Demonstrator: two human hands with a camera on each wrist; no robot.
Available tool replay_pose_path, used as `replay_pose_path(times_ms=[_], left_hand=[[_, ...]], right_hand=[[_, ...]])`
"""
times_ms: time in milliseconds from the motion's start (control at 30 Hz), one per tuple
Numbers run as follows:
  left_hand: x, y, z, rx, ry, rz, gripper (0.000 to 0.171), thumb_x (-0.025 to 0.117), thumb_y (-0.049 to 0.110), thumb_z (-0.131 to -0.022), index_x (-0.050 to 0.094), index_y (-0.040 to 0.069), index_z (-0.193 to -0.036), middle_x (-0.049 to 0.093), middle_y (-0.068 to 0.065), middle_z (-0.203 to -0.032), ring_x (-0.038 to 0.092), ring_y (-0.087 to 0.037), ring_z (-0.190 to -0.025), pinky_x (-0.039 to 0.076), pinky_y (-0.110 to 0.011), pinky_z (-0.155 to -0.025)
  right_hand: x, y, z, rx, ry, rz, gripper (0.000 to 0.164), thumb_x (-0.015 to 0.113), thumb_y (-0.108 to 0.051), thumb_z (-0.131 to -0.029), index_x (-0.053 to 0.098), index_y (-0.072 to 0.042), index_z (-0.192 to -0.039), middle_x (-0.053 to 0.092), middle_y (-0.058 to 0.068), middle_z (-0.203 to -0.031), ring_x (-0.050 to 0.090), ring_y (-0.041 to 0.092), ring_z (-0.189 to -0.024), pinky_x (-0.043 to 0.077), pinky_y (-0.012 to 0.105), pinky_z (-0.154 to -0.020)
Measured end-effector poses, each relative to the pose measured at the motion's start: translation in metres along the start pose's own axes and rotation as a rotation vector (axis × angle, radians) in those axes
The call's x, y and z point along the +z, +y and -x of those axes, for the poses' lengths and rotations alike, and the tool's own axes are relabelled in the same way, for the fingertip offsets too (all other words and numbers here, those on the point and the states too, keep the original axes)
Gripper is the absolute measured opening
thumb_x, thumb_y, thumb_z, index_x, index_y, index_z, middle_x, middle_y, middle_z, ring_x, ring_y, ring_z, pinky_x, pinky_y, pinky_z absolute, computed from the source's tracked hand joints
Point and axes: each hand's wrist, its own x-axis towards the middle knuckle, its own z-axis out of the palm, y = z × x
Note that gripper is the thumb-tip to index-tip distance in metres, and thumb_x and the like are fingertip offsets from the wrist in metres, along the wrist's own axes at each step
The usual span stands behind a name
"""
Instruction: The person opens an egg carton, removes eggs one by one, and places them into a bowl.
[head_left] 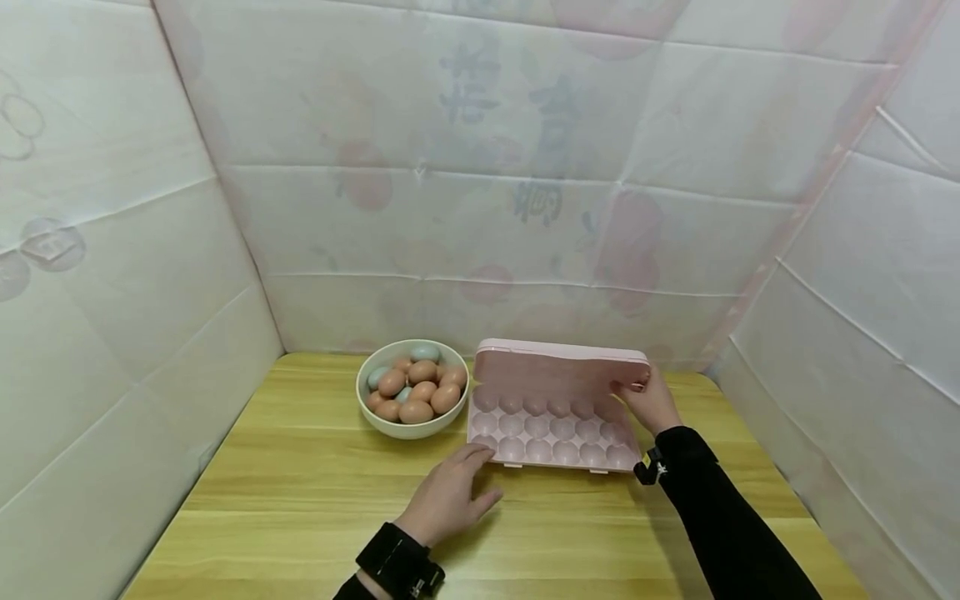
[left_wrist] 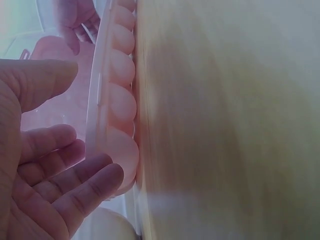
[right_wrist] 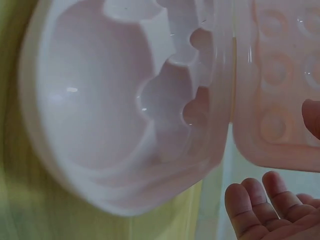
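A pink egg box (head_left: 555,429) stands with its lid (head_left: 540,367) raised, and the cups that show hold nothing. My left hand (head_left: 446,496) is at the box's front left corner. In the left wrist view its fingers (left_wrist: 92,187) are extended by the outer cup, with the thumb apart. My right hand (head_left: 651,404) is at the right edge of the lid. In the right wrist view its thumb (right_wrist: 312,117) overlaps the lid's inner face, while the fingers (right_wrist: 240,202) are beyond the edge, slightly bent; no clear grip shows.
Left of the box, a pale bowl (head_left: 408,432) holds several brown and bluish eggs (head_left: 416,412). Both stand near the back of the wooden table (head_left: 315,492). Pale hanging sheets (head_left: 420,250) enclose the back and both sides.
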Motion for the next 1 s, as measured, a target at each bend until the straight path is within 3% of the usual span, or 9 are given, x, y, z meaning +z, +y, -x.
replay_pose_path(times_ms=[167, 500, 567, 667, 767, 867, 1000], left_hand=[[-0.002, -0.001, 0.0, 0.008, 0.005, -0.004, 0.056, 0.08, 0.036, -0.096, 0.066, 0.005, -0.142, 0.066, -0.008, -0.146, 0.064, -0.025, -0.136, 0.055, -0.043, -0.113], [-0.004, -0.002, 0.003, -0.003, 0.001, -0.025, 0.055, 0.08, 0.036, -0.096, 0.067, 0.004, -0.14, 0.068, -0.008, -0.14, 0.067, -0.025, -0.13, 0.057, -0.044, -0.109], [-0.005, -0.002, 0.003, -0.002, -0.004, -0.03, 0.054, 0.081, 0.035, -0.096, 0.068, 0.004, -0.138, 0.069, -0.008, -0.138, 0.068, -0.025, -0.127, 0.058, -0.044, -0.108], [-0.005, -0.002, 0.004, -0.003, -0.02, -0.047, 0.052, 0.081, 0.035, -0.096, 0.07, 0.005, -0.136, 0.07, -0.008, -0.136, 0.069, -0.024, -0.124, 0.059, -0.042, -0.106], [-0.006, -0.002, 0.003, -0.005, -0.038, -0.07, 0.05, 0.08, 0.036, -0.096, 0.071, 0.006, -0.135, 0.07, -0.007, -0.134, 0.069, -0.023, -0.123, 0.059, -0.041, -0.104], [-0.006, -0.001, 0.002, -0.004, -0.052, -0.089, 0.051, 0.08, 0.038, -0.097, 0.071, 0.007, -0.136, 0.07, -0.006, -0.135, 0.069, -0.022, -0.124, 0.059, -0.04, -0.105], [-0.005, 0.0, 0.0, 0.007, -0.062, -0.099, 0.053, 0.08, 0.038, -0.097, 0.071, 0.006, -0.138, 0.07, -0.008, -0.137, 0.067, -0.023, -0.127, 0.058, -0.041, -0.107]], right_hand=[[0.001, 0.003, 0.001, 0.06, -0.015, 0.01, 0.078, 0.07, -0.02, -0.103, 0.025, 0.008, -0.16, 0.052, 0.04, -0.15, 0.058, 0.053, -0.137, 0.05, 0.057, -0.116], [-0.004, -0.001, 0.005, 0.094, -0.067, 0.028, 0.077, 0.061, -0.03, -0.11, 0.022, 0.005, -0.165, 0.041, 0.038, -0.16, 0.048, 0.053, -0.146, 0.047, 0.058, -0.118], [-0.005, -0.001, 0.005, 0.096, -0.055, 0.06, 0.072, 0.058, -0.035, -0.111, 0.027, 0.004, -0.164, 0.043, 0.037, -0.16, 0.048, 0.053, -0.146, 0.047, 0.059, -0.118], [-0.006, -0.005, 0.004, 0.077, -0.01, 0.135, 0.059, 0.053, -0.038, -0.113, 0.045, 0.003, -0.155, 0.052, 0.036, -0.153, 0.052, 0.053, -0.141, 0.048, 0.061, -0.114], [-0.007, -0.011, -0.002, 0.041, 0.048, 0.221, 0.046, 0.051, -0.035, -0.113, 0.064, 0.004, -0.135, 0.066, 0.034, -0.133, 0.063, 0.051, -0.122, 0.054, 0.057, -0.1], [-0.009, -0.014, -0.014, 0.02, 0.097, 0.262, 0.041, 0.05, -0.028, -0.112, 0.071, 0.007, -0.116, 0.074, 0.032, -0.113, 0.069, 0.045, -0.1, 0.054, 0.044, -0.081], [-0.01, -0.014, -0.027, 0.014, 0.153, 0.271, 0.036, 0.052, -0.021, -0.11, 0.075, 0.007, -0.106, 0.076, 0.029, -0.101, 0.069, 0.04, -0.088, 0.048, 0.035, -0.072]])
